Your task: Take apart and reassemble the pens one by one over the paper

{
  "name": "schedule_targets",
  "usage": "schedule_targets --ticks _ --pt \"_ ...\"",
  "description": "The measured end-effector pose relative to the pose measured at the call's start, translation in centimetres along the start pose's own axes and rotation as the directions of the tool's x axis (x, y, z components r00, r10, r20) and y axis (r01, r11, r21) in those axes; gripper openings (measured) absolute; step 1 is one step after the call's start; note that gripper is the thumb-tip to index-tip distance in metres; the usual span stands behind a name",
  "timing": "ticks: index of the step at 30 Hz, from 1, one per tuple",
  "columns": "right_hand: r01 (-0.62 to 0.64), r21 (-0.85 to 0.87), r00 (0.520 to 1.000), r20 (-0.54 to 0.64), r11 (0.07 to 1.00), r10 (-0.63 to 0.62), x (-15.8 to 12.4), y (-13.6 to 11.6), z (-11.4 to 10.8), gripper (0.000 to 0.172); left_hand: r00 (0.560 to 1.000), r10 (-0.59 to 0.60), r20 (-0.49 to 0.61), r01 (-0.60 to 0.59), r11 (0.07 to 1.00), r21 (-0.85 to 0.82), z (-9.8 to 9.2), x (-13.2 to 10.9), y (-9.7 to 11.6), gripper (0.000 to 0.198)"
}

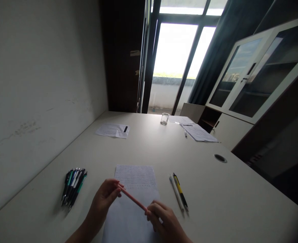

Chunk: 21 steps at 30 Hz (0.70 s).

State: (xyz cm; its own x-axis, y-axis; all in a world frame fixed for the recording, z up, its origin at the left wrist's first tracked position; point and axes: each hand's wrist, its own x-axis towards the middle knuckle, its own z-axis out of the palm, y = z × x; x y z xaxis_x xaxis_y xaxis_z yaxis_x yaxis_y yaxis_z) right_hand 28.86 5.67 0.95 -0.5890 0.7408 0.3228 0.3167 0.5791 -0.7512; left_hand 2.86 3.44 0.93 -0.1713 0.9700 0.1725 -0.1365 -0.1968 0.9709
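Observation:
A slim pink pen [133, 198] slants between my two hands above a sheet of paper [136, 179] with writing on its upper part. My left hand [105, 195] pinches its upper left end. Fingers of my right hand [163, 217] are closed round its lower right end. Several pens [73, 187] lie bundled on the table to the left of my left hand. A white pen [176, 194] and a yellow and black pen [180, 191] lie side by side beyond my right hand, to the right of the sheet.
Farther back on the white table [149, 148] are a clear glass [164, 118], a paper [112, 130] at the left, and stacked papers [201, 132] with a pen [185, 133] at the right. A round cable hole [220, 158] is near the right edge. A wall [37, 84] borders the left.

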Motion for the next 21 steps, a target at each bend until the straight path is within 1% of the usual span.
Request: schedule_targets --ticks 3,5,7,10,13,16,21 --pt "0.030 -0.060 0.998 0.054 0.998 -0.027 0.1 0.1 0.2 0.037 0.997 -0.077 -0.032 0.070 0.982 -0.173 0.5 -0.2 0.3 0.032" --pt "0.020 -0.069 0.998 0.054 0.997 -0.016 0.1 0.2 0.1 0.035 0.992 -0.098 -0.077 0.075 0.962 -0.263 0.6 -0.2 0.6 0.036" --pt "-0.007 -0.059 1.000 0.025 0.998 0.008 0.0 0.4 0.0 0.033 0.983 -0.108 -0.148 0.058 0.949 -0.310 0.4 0.1 1.0 0.038" --pt "-0.047 -0.032 0.999 -0.018 0.998 0.047 -0.2 0.7 -0.2 0.034 0.957 -0.112 -0.267 0.017 0.942 -0.336 -0.5 0.6 1.3 0.038" --pt "-0.047 -0.035 0.998 -0.039 0.998 0.046 -0.4 1.0 -0.2 0.033 0.927 -0.096 -0.363 -0.040 0.935 -0.352 -1.5 1.0 1.1 0.036" --pt "-0.041 -0.039 0.997 -0.070 0.998 0.038 -0.5 1.3 -0.1 0.031 0.912 -0.089 -0.400 -0.065 0.933 -0.354 -2.0 1.3 0.8 0.032" --pt "-0.069 0.006 0.993 -0.090 0.998 0.070 -0.6 1.3 -0.1 0.033 0.907 -0.110 -0.407 -0.049 0.931 -0.361 -1.9 1.3 0.9 0.030"
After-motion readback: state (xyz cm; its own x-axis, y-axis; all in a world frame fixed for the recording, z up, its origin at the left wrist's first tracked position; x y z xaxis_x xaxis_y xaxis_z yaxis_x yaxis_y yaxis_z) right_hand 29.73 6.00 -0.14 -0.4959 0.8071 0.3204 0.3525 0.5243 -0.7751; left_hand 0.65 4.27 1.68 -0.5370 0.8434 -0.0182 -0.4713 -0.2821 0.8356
